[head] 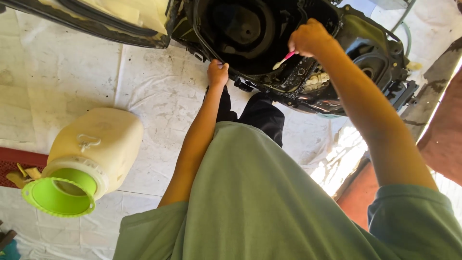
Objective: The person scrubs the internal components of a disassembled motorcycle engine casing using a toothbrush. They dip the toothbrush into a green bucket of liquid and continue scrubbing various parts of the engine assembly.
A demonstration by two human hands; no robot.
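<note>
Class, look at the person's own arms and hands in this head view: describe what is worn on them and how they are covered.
Both arms are bare from the upper arm down, with short sage-green shirt sleeves ending above the elbows. The left hand and right hand wear no gloves. No watch, bracelet or ring shows on either wrist or hand.

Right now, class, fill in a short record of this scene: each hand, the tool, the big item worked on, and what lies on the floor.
Left hand: left hand gripping the rim of the black housing
Right hand: right hand holding a small pink brush, bristles down inside the housing
Floor: white sheet
Nearby: cream jug on its side, green funnel at its mouth
</note>
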